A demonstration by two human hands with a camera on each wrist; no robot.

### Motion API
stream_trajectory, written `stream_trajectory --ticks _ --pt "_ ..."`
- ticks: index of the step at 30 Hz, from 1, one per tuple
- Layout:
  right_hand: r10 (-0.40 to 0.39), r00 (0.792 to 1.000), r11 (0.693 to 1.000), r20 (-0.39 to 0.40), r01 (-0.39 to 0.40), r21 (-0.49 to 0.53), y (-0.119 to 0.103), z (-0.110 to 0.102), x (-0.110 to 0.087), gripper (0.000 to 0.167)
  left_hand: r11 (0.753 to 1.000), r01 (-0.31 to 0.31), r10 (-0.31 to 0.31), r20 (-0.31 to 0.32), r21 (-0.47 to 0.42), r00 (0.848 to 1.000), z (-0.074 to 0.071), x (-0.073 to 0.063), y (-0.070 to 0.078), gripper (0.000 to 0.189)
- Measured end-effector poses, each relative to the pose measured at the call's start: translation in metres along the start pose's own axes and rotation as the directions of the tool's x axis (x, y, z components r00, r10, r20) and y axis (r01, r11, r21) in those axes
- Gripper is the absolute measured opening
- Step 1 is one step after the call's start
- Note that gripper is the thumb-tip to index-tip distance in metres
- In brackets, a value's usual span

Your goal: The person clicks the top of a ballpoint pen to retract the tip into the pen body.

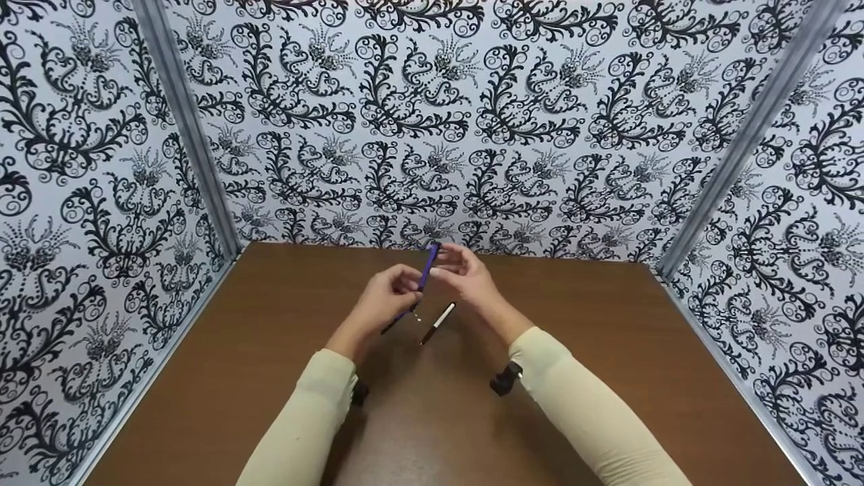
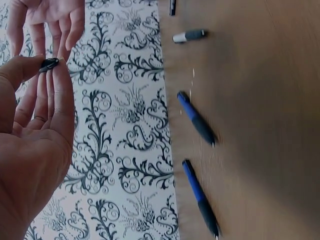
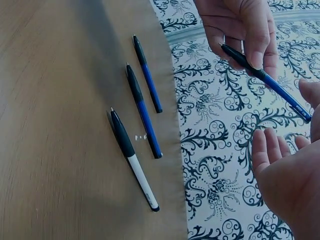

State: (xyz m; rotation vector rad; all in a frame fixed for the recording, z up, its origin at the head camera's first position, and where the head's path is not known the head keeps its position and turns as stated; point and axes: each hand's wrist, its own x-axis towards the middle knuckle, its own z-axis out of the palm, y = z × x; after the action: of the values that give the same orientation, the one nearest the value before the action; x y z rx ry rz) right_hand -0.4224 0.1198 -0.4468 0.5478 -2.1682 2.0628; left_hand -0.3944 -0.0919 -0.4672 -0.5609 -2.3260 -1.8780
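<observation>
My left hand (image 1: 381,304) pinches a blue pen (image 3: 280,90) by its black grip, between thumb and fingers. It is raised off the table, with its tip toward the left hand's side and its blue end slanting toward my right hand (image 1: 476,280). That hand is spread beside the blue end, its fingers loosely extended. Below, on the tabletop, lie two more blue pens (image 3: 142,112) (image 3: 150,82) with black grips. Beside them rests a white pen (image 3: 142,182) with a black grip. In the head view, the left hand hides part of the blue pens on the table.
The brown wooden table (image 1: 574,351) ends at a white wall (image 1: 432,101) with black scroll patterns. Similar side panels (image 1: 88,202) stand left and right, joined by grey metal posts (image 1: 189,121). Black wrist cameras (image 1: 505,379) sit at the cuffs.
</observation>
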Motion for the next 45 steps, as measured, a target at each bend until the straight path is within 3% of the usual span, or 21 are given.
stream_trajectory --ticks 8,18,45 --pt "0.020 1.000 1.000 -0.023 -0.020 -0.013 -0.007 -0.011 -0.006 0.058 0.999 -0.036 0.036 0.022 -0.014 0.999 0.018 0.000 0.001 0.030" --pt "-0.015 1.000 0.992 -0.017 0.017 0.129 -0.007 -0.020 -0.012 0.058 0.997 -0.036 0.038 0.027 -0.075 0.999 0.033 -0.001 0.002 0.032" --pt "-0.042 0.997 0.985 -0.059 0.051 0.166 -0.009 -0.021 -0.013 0.054 0.993 -0.057 0.057 0.001 -0.101 0.998 0.056 -0.002 -0.004 0.027"
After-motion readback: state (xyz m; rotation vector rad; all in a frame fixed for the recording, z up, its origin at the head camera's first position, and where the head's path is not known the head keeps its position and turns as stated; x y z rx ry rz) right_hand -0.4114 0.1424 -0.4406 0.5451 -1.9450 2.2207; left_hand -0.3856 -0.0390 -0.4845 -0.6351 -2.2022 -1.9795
